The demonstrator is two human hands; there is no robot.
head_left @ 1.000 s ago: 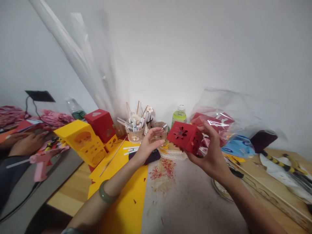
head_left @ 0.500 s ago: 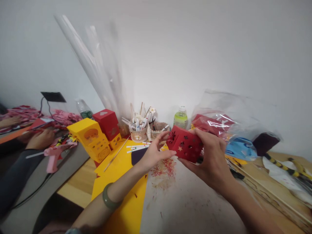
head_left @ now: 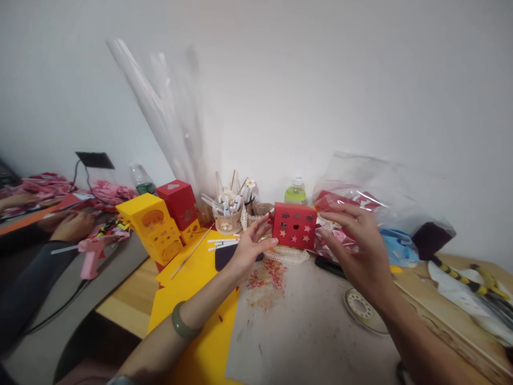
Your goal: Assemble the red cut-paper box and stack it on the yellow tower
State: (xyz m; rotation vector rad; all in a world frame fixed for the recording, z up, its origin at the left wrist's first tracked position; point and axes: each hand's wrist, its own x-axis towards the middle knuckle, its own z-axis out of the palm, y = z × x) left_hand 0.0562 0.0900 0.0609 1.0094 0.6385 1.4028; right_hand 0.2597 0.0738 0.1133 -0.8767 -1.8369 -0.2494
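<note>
A small red paper box (head_left: 294, 238) with star, flower and heart cut-outs is held above the grey mat (head_left: 296, 321). My left hand (head_left: 254, 243) grips its left edge, thumb in front and fingers partly hidden behind. Close by the box's right edge is my right hand (head_left: 356, 240), its thumb and fingers spread apart; whether a fingertip still touches the box I cannot tell. A strip of cream lace (head_left: 290, 255) lies just below the box. Beyond it stands a bottle of green liquid (head_left: 295, 193), partly covered.
Yellow card (head_left: 200, 321) and a yellow cut-out box (head_left: 146, 224) lie left, beside a red box (head_left: 176, 200). Baskets of pens (head_left: 228, 220) stand behind. A tape roll (head_left: 360, 307) lies right. A co-worker's hand (head_left: 74, 227) is near a pink glue gun (head_left: 90, 256).
The red box has turned from tilted to nearly upright, its cut-out face towards me. My right hand has loosened from it and moved right, uncovering the lace and tape roll.
</note>
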